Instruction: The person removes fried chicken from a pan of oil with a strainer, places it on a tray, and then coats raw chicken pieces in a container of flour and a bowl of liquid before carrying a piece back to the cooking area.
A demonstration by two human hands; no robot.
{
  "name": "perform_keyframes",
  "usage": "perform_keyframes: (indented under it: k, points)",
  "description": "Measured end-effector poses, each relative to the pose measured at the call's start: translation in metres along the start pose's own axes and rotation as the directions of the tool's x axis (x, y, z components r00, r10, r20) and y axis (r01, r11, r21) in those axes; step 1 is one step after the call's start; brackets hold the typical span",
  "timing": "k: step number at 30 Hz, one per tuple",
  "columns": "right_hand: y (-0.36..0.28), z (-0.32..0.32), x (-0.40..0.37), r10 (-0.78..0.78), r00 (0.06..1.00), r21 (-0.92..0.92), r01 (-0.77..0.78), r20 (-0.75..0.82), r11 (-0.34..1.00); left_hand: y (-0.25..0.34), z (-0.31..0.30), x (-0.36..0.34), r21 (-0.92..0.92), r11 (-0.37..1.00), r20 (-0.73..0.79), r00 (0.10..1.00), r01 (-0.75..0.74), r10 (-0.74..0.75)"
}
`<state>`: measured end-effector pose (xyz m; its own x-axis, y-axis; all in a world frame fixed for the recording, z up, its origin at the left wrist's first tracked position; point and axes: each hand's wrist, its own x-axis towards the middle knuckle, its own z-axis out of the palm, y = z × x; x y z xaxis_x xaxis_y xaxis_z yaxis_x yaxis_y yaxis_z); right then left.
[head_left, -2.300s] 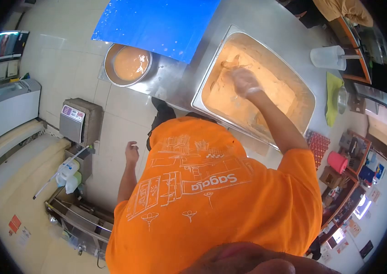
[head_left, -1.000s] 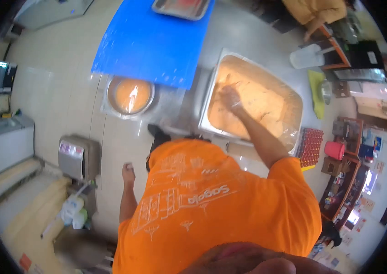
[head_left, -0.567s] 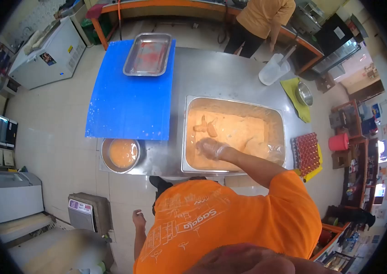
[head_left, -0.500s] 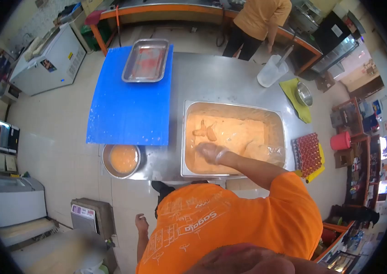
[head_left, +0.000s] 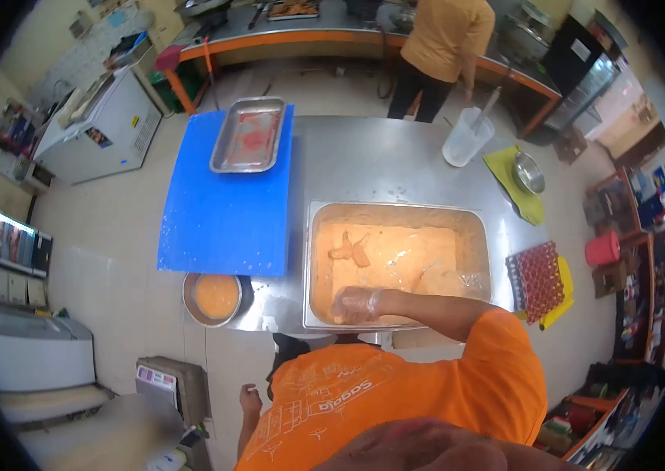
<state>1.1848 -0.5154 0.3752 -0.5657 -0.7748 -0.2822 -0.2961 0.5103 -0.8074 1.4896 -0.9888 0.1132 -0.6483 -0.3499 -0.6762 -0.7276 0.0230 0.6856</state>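
My right hand (head_left: 356,303), in a thin clear glove, is down in the orange coating mix at the near edge of a large steel pan (head_left: 395,209). Its fingers are curled into the mix, so I cannot tell whether they hold anything. Two coated pieces (head_left: 352,250) lie on the mix further in, to the left. My left hand (head_left: 250,398) hangs bare at my side over the floor, holding nothing. My orange shirt (head_left: 395,400) hides the table's near edge.
Left of the pan lies a blue board (head_left: 226,212) with a steel tray (head_left: 250,133) on it. A round bowl of orange liquid (head_left: 214,298) sits at the table's corner. A clear jug (head_left: 464,140), a steel bowl on green cloth (head_left: 527,173) and a red tray (head_left: 536,271) are to the right. Another person (head_left: 442,39) stands beyond the table.
My head has lifted, so more of the table and room shows. My right hand has drawn back from the middle of the mix to the pan's near edge. The left hand still hangs.
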Motion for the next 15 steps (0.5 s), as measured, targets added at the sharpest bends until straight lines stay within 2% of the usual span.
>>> perform_keyframes:
  k: [2,4,6,7,8,9,10,11,12,13,14,15]
  points:
    - [0.030,0.007,0.018,-0.102,0.993,-0.348,0.114,0.051,0.930,0.067,0.008,-0.036,0.365,0.928,-0.054,0.994,-0.072,0.099]
    - [0.016,-0.016,0.016,0.064,0.987,-0.381,-0.116,-0.145,0.917,0.064,-0.002,-0.030,0.406,0.910,-0.069,0.991,-0.079,0.117]
    - [-0.016,-0.048,0.012,0.063,0.967,-0.493,-0.181,-0.247,0.851,0.048,-0.020,-0.010,0.477,0.871,-0.050,0.985,-0.119,0.163]
    - [-0.026,-0.053,0.018,0.208,0.901,0.110,-0.179,-0.381,0.978,0.035,-0.031,0.006,0.523,0.838,-0.028,0.981,-0.152,0.195]
    - [-0.041,-0.056,0.027,0.332,0.868,0.542,-0.089,-0.369,0.836,0.013,-0.042,0.033,0.575,0.778,0.025,0.956,-0.253,0.293]
    - [-0.057,-0.059,0.035,0.451,0.820,0.847,0.074,-0.352,0.527,-0.006,-0.056,0.047,0.619,0.707,0.078,0.922,-0.342,0.378]
    - [-0.077,-0.057,0.048,0.489,0.819,0.948,0.196,-0.299,0.250,-0.002,-0.063,0.045,0.564,0.752,0.037,0.920,-0.341,0.390]
    - [-0.090,-0.049,0.065,0.420,0.828,0.882,0.174,-0.371,0.437,0.026,-0.068,0.048,0.510,0.788,-0.003,0.916,-0.344,0.402]
    - [-0.102,-0.040,0.085,0.330,0.840,0.778,0.160,-0.430,0.608,0.030,-0.082,0.064,0.522,0.838,-0.026,0.978,-0.163,0.207]
    - [-0.113,-0.029,0.107,0.225,0.857,0.644,0.151,-0.463,0.750,0.027,-0.098,0.078,0.518,0.824,-0.004,0.962,-0.230,0.271]
    - [-0.124,-0.021,0.133,0.259,0.861,0.608,0.070,-0.437,0.791,0.026,-0.115,0.092,0.539,0.801,0.006,0.952,-0.261,0.306]
    - [-0.132,-0.013,0.162,0.295,0.863,0.565,-0.013,-0.411,0.825,0.046,-0.128,0.088,0.579,0.782,-0.045,0.949,-0.230,0.312]
